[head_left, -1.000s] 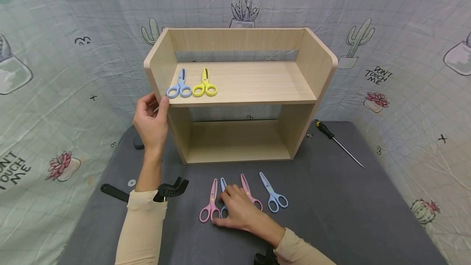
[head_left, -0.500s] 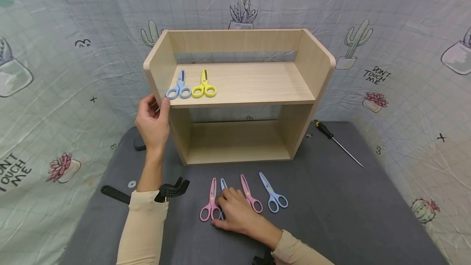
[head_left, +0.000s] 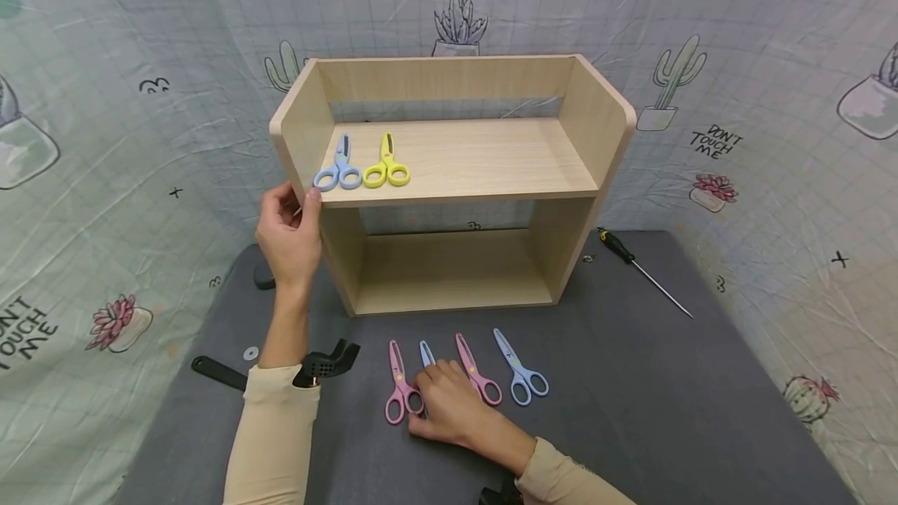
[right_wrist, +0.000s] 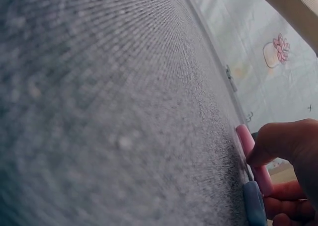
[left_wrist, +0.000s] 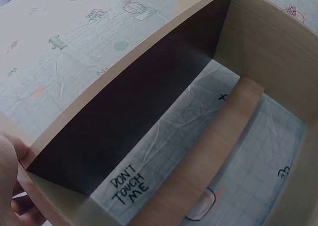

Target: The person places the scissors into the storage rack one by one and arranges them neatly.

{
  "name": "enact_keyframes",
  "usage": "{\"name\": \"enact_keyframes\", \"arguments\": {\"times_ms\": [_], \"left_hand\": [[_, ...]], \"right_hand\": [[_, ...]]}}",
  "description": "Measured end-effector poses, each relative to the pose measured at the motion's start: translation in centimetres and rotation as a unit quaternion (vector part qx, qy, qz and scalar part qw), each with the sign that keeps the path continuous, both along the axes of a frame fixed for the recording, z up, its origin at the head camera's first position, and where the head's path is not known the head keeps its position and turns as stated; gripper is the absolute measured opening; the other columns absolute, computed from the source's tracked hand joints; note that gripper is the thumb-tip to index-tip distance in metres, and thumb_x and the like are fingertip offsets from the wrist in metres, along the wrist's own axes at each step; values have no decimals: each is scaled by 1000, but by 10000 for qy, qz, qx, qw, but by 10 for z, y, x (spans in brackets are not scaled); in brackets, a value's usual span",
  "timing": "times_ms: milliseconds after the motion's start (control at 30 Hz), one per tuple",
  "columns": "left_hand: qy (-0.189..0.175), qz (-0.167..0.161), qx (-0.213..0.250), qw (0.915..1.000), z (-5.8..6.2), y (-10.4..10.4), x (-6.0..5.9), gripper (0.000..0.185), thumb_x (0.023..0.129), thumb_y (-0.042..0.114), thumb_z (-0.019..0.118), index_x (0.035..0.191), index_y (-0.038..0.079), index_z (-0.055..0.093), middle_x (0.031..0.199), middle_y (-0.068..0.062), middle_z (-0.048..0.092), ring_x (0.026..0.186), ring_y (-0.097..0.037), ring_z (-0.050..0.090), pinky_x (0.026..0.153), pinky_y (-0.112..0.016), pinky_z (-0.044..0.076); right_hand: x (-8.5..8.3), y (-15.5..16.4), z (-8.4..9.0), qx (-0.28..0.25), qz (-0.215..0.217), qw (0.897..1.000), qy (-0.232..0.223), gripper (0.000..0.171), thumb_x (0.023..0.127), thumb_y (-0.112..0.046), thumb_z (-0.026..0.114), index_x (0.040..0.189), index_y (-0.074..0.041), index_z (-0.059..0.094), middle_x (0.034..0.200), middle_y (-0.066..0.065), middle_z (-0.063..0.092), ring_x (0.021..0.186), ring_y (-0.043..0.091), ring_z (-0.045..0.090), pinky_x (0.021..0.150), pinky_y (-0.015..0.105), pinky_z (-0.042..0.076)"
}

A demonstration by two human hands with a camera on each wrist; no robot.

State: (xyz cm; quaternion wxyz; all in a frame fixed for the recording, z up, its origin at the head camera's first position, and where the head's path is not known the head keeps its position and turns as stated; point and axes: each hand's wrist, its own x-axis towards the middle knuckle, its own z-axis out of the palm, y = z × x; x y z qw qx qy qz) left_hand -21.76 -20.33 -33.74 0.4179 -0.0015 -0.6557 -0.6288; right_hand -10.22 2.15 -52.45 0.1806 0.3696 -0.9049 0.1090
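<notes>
Hands first: the left hand [head_left: 288, 244] grips the side of the wooden shelf [head_left: 477, 158], thumb at the front edge and fingers behind the panel, while the right hand [head_left: 452, 407] is low over the tabletop [head_left: 631, 396], pinching a loop of the leftmost pink scissors [head_left: 400, 379]. Those scissors are what has just changed: over the last half second their blades have swung leftward, so the tip now leans away from the half-hidden blue scissors [head_left: 426, 354] beside them, while the loops have slid a little rightward. The right hand has shifted only slightly; the left holds the same place. I judge that this pair is the one being worked on, held by one loop, which would leave the blades free to swing. It lies on the tabletop in front of the shelf, with another pink pair [head_left: 468, 357] and a blue pair [head_left: 517, 365] to its right. On the upper board, yellow scissors [head_left: 387, 162] and light-blue scissors [head_left: 341, 162] lie where they were.
</notes>
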Motion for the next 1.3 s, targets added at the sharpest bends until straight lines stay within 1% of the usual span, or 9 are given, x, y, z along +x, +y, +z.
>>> {"name": "enact_keyframes", "arguments": {"times_ms": [167,300,433,567,767,833,933,1067,1300], "left_hand": [[32,-39,36,10000,0,0,0,36,93,14,69,120,-7,61,110,-9,67,101,-11,67,90,-24,55],[11,-22,33,10000,0,0,0,35,93,14,69,120,-7,61,109,-8,66,100,-11,67,90,-25,55],[17,-14,1,10000,0,-1,-1,35,93,14,68,119,-7,61,107,-6,66,98,-10,67,89,-24,55],[93,-66,-18,9999,1,-1,-1,35,93,15,69,118,-9,61,105,-4,66,97,-10,67,88,-23,55],[166,-133,-28,9998,0,0,0,35,93,15,69,116,-9,61,104,-2,66,97,-11,68,88,-24,56],[169,-134,-36,9998,0,0,0,34,93,15,69,116,-9,61,105,-2,66,97,-11,68,88,-24,56],[173,-139,-48,9997,-1,0,0,35,93,16,69,117,-9,61,105,-2,66,98,-11,68,89,-25,56],[157,-129,-82,9998,-1,-1,0,35,94,17,68,117,-9,61,106,-3,66,98,-11,68,90,-27,56],[115,-113,-112,9998,-2,-1,-1,36,94,18,69,118,-8,61,107,-3,66,99,-11,68,92,-28,56]], "right_hand": [[-2,1,-1,-76,56,9999,-53,35,73,-40,77,99,-17,70,82,-7,63,78,12,54,66,26,36],[-4,1,-1,-109,72,9999,-79,34,75,-38,76,101,-17,71,83,-7,62,79,12,54,66,26,38],[-5,3,0,-126,153,9994,-283,35,78,-39,76,104,-16,73,85,-5,62,81,12,54,67,26,39],[-8,4,2,-151,331,9983,-450,35,81,-40,77,106,-15,74,86,-5,62,81,11,53,69,26,42],[-10,6,3,-250,675,9966,-410,35,85,-40,77,106,-13,74,92,-5,66,84,10,57,76,27,49],[-10,7,3,-282,730,9960,-443,35,86,-41,76,107,-12,74,94,-4,67,87,11,59,79,26,50],[-11,8,3,-353,743,9954,-490,33,88,-39,75,108,-12,73,95,-4,68,89,10,59,80,25,50],[-12,9,6,-505,782,9948,-425,31,88,-35,75,107,-11,73,94,-4,66,88,10,58,78,24,49],[-14,14,19,-703,725,9942,-377,33,88,-35,76,109,-10,72,91,-4,63,83,9,55,73,23,49]]}}
